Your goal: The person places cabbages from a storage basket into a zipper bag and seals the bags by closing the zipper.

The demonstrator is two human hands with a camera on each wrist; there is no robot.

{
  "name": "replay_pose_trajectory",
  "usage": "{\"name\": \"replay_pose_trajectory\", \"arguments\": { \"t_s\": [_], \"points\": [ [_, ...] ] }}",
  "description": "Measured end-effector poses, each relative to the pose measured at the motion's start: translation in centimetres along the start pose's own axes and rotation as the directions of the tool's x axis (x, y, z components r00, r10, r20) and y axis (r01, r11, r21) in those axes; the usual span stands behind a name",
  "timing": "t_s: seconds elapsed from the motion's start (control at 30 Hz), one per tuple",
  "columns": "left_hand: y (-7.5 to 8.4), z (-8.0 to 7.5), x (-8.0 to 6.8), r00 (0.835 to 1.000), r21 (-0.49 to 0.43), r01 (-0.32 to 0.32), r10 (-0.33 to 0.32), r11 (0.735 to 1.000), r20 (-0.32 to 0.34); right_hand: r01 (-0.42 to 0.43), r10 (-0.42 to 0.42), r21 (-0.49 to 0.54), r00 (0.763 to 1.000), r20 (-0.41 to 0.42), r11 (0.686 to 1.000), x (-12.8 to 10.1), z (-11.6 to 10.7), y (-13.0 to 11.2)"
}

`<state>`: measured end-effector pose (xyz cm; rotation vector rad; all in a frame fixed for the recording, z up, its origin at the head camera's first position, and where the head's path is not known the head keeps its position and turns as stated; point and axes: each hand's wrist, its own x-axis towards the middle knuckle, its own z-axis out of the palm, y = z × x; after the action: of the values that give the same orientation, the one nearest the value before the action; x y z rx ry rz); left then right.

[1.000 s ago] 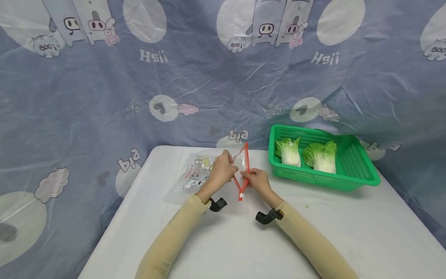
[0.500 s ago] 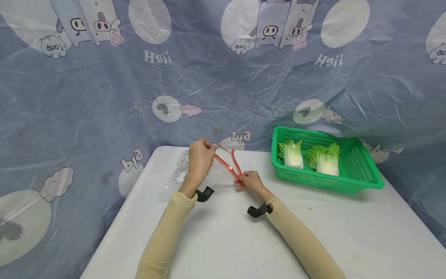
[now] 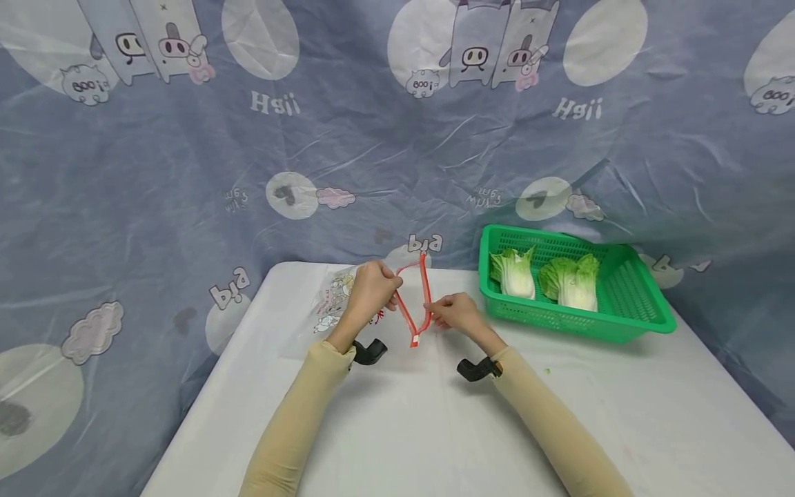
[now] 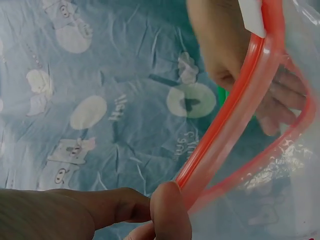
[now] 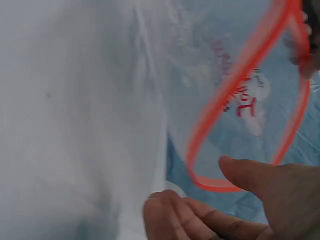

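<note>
behind the bench hangs a big blue cloth with cartoon pigs and pale round spots. the white bench is next in size. near its far right corner sits a green basket with holes in its walls. two cabbage pieces lie side by side in it, with white stems and green leafy tops.

near the middle of the far edge, a clear zip bag with a red zip rim and cartoon prints is held up just above the bench. its mouth is pulled wide open. the left hand pinches one side of the red rim between thumb and fingers. the right hand holds the other side, with its thumb and fingers curled at the rim. in the left wrist view a small white slider sits on the rim. a small black camera is strapped on each wrist.
</note>
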<state>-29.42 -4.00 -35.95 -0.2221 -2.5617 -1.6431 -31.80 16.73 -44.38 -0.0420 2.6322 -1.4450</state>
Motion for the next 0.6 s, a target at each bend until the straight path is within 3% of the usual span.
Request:
{"name": "replay_pose_trajectory", "arguments": {
  "t_s": [0.13,0.27,0.37,0.5,0.6],
  "points": [
    [-0.5,0.4,0.2,0.999,-0.006,-0.009,0.01,1.0,0.034,0.032,-0.029,-0.087,0.999,0.036,0.996,-1.2,-4.3,-2.5],
    [-0.7,0.6,0.2,0.998,0.002,-0.004,0.004,1.0,0.059,0.021,-0.023,-0.065,0.999,-0.022,0.998,-1.5,-8.9,-3.6],
    [-0.6,0.6,0.1,0.997,0.003,0.011,-0.011,1.0,0.08,0.038,-0.055,-0.122,0.988,-0.145,0.992,-0.9,-11.9,-2.9],
    [-0.3,0.5,0.1,0.995,0.013,0.027,-0.028,1.0,0.099,0.001,-0.085,-0.274,0.952,-0.296,0.962,0.5,-14.9,-0.9],
    [-0.3,0.6,0.1,0.993,0.014,0.032,-0.034,0.999,0.109,-0.084,-0.017,-0.309,0.95,-0.312,0.947,1.8,-16.3,0.9]
  ]
}}
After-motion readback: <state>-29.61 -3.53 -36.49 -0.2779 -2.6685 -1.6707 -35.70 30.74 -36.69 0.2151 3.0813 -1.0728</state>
